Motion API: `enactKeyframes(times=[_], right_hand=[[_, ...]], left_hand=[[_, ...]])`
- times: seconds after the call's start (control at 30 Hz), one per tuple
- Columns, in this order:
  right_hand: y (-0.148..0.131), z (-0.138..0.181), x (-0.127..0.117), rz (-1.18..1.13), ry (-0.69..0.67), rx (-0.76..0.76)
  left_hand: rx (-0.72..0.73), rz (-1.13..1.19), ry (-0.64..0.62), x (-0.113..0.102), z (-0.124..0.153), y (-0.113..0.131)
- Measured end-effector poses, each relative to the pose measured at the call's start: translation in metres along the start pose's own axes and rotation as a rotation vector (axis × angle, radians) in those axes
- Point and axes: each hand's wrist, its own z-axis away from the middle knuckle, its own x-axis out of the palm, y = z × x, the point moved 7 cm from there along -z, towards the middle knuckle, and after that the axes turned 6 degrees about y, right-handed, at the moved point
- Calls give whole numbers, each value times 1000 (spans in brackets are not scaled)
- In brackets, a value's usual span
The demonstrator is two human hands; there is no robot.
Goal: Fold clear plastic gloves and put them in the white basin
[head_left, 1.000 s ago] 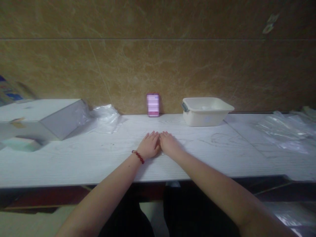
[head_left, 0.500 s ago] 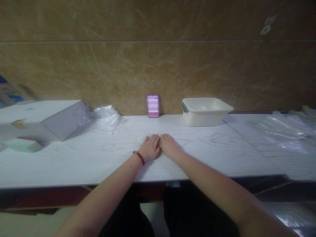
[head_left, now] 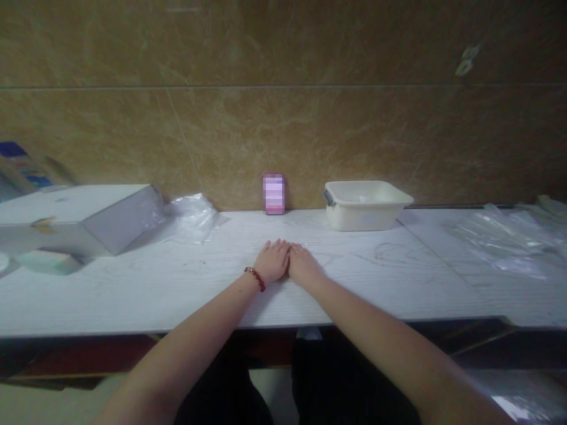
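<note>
My left hand [head_left: 273, 261], with a red bead bracelet [head_left: 256, 278] at its wrist, lies palm down on the white wood-grain table [head_left: 186, 295]. Its fingers are stretched out flat. Right against it rests my right hand [head_left: 303, 264], also palm down with the fingers extended, and the two hands touch along their inner sides. Neither holds anything visible. Beyond them a phone [head_left: 273, 195] with a blurred bright screen leans upright on the wall. A cream plastic basin [head_left: 365, 215] with a grey handle stands behind and to the right of my hands.
On the left are a white box [head_left: 101, 221], a small pale green block [head_left: 48, 261] and a crumpled clear plastic bag [head_left: 192, 215]. Clear plastic bags [head_left: 509, 233] lie at the far right. A brown tiled wall [head_left: 283, 130] closes off the table's back.
My left hand has shifted slightly right, closer against the right hand. The whole view has tilted a little upward; the objects on the table stay in place.
</note>
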Motion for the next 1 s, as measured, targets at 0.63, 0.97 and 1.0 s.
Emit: enactKeyframes(times=[0.63,0.97,1.0], right_hand=[[14,12,-3,47,-17,-26],[26,22,-16,51,-103,-166],[28,23,-17,50,-121,-190]], left_hand=[[22,-47,-100,5,20,-30],[100,-58,-197,-3,30,-45],[107,-52,-210,-3,31,-46]])
